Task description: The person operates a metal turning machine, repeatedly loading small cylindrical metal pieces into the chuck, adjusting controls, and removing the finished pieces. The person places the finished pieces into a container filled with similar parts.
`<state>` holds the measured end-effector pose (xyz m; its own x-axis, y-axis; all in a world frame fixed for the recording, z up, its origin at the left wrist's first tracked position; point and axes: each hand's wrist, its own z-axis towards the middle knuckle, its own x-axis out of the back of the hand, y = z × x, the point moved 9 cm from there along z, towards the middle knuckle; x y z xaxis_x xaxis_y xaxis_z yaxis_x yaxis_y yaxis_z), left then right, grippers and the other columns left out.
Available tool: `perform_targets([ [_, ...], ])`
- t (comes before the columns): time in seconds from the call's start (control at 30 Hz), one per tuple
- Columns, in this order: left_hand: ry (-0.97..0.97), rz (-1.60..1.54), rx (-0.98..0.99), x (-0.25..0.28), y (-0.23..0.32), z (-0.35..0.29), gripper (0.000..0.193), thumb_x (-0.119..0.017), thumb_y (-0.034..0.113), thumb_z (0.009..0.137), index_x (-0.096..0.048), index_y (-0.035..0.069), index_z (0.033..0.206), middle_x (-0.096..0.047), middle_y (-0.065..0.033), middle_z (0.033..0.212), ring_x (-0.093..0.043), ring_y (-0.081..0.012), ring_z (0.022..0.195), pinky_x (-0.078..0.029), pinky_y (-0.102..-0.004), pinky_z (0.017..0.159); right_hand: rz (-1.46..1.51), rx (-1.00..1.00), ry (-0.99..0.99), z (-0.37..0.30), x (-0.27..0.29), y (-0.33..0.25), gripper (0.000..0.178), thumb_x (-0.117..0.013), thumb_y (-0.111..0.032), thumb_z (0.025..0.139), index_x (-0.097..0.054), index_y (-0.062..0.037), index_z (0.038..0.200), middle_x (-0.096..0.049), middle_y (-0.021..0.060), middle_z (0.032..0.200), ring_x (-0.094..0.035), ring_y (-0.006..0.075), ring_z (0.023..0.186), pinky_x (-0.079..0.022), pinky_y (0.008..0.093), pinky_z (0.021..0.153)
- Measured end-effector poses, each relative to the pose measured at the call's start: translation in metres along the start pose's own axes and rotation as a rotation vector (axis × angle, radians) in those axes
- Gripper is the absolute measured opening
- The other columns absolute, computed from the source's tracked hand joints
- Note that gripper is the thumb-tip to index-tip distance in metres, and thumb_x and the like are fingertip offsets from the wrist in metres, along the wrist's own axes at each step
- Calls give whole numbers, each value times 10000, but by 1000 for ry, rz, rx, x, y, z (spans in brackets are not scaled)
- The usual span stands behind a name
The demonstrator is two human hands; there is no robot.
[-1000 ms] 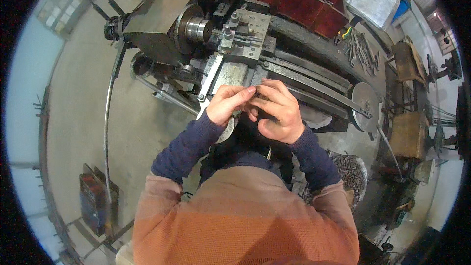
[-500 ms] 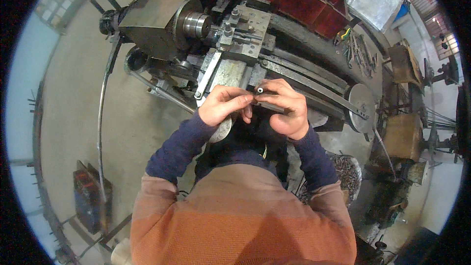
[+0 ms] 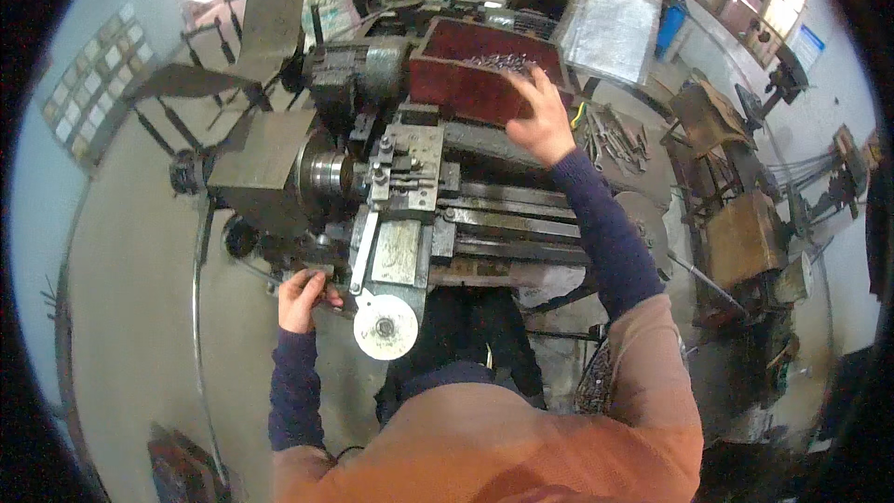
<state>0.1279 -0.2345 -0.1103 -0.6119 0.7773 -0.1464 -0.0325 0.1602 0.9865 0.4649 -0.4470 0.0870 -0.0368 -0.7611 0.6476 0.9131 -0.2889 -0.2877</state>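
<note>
My right hand [image 3: 540, 117] is stretched out over the near right part of a dark red box [image 3: 445, 82]. Its fingers are extended and apart, and I see nothing held in them. Small metal parts [image 3: 503, 61] lie heaped inside the box beyond the fingertips. Down at the left, my left hand [image 3: 303, 300] is closed, thumb against fingers, beside the end of a metal rod [image 3: 258, 271] at the lathe's front. What the fingers hold, if anything, cannot be made out. Between the hands stands the lathe's tool post [image 3: 402, 166], facing the round chuck [image 3: 328, 173].
A white round dial [image 3: 386, 327] sticks out at the lathe's front. Several hand tools [image 3: 615, 138] lie on the right end of the machine. A clear-wrapped sheet [image 3: 610, 30] stands behind the box. Other machines [image 3: 745, 233] line the right side.
My hands have parted from the small tubular part they held together. The right reached forward to the red box; the left moved down and left. The view has tilted up.
</note>
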Motion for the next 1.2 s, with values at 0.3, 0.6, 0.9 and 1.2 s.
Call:
perform_targets([
  [0.3, 136, 658, -284, 8, -10, 33, 178, -575, 101, 830, -600, -60, 902, -631, -102, 716, -615, -162, 635, -483, -296, 566, 272, -156, -31, -147, -15, -10, 539, -660, -158, 551, -576, -83, 1078, -425, 246, 1263, -443, 408, 1134, -387, 441, 945],
  [0.6, 170, 1145, -355, 34, -40, 57, 360, -582, 278, 819, -622, -42, 979, -658, -144, 902, -629, -250, 794, -473, -345, 738, 107, -829, 205, -399, 93, 11, 392, -660, -169, 567, -644, -93, 951, -535, 231, 1133, -542, 385, 998, -455, 404, 842],
  [0.9, 151, 1122, -290, 25, -36, 59, 337, -584, 259, 807, -625, -40, 959, -660, -148, 798, -617, -243, 706, -462, -339, 653, -442, -1063, 268, -564, 221, -4, 370, -686, -218, 558, -668, -75, 899, -608, 155, 921, -585, 337, 861, -482, 385, 750],
  [1.2, 96, 1011, -344, 54, -58, 83, 345, -577, 230, 818, -611, -70, 985, -657, -163, 925, -619, -251, 818, -459, -334, 742, -723, -1361, -214, -645, 269, 47, 325, -673, -230, 560, -617, 17, 763, -610, 211, 824, -584, 357, 874, -485, 408, 784],
])
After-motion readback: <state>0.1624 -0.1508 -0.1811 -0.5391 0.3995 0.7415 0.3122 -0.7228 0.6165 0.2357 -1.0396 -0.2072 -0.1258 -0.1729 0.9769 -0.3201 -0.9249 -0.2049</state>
